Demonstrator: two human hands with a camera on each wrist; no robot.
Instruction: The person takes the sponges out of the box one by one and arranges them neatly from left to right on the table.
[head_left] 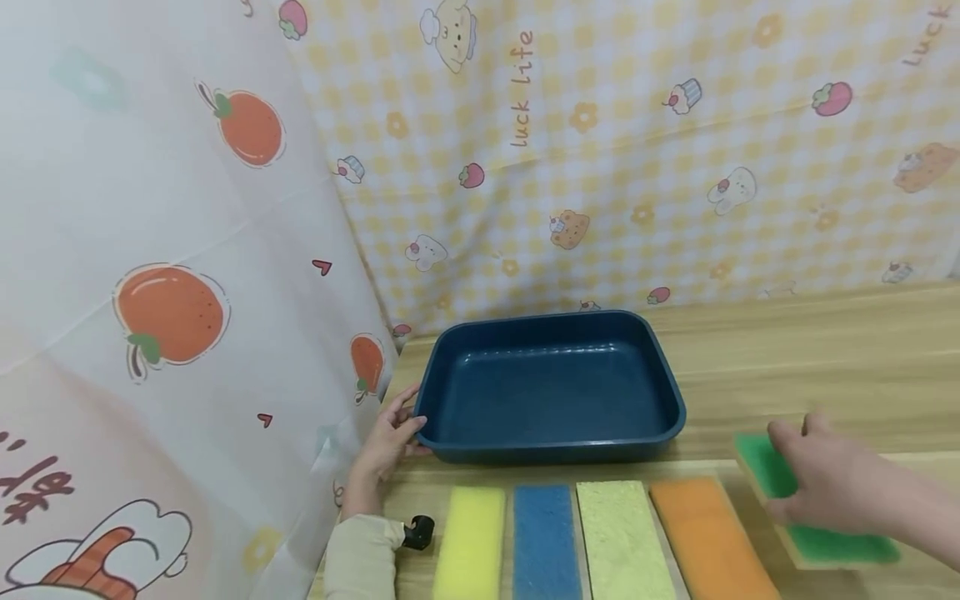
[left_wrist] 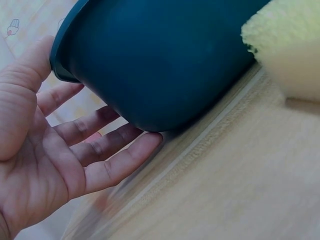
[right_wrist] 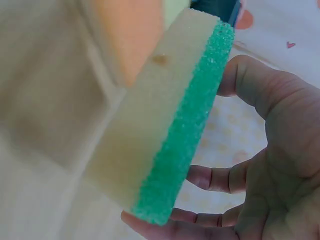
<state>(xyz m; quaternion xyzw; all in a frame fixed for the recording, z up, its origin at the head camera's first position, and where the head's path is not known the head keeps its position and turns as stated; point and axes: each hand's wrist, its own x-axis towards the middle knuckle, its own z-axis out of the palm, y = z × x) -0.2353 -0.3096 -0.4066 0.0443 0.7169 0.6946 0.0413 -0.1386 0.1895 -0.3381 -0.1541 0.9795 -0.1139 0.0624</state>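
Note:
A dark blue rectangular basin (head_left: 551, 454) stands near the back of the table. My left hand (head_left: 388, 437) holds its left front corner, thumb at the rim and fingers spread against the outer wall (left_wrist: 165, 65). On the right, my right hand (head_left: 836, 483) grips a sponge (head_left: 855, 546) by its edges, green layer up. The right wrist view shows the pale foam layer of this sponge (right_wrist: 150, 110) under the green, with thumb and fingers at the green layer's side. In front of the basin lie a yellow sponge (head_left: 471, 542), a blue one (head_left: 546, 542), a pale yellow-green one (head_left: 625, 542) and an orange one (head_left: 712, 537).
A black strap or mount (head_left: 418, 532) sits at my left wrist. Patterned cloth (head_left: 562, 167) hangs right behind the basin, and another white cloth (head_left: 285, 333) hangs along the left side. The wooden tabletop (head_left: 825, 350) extends to the right.

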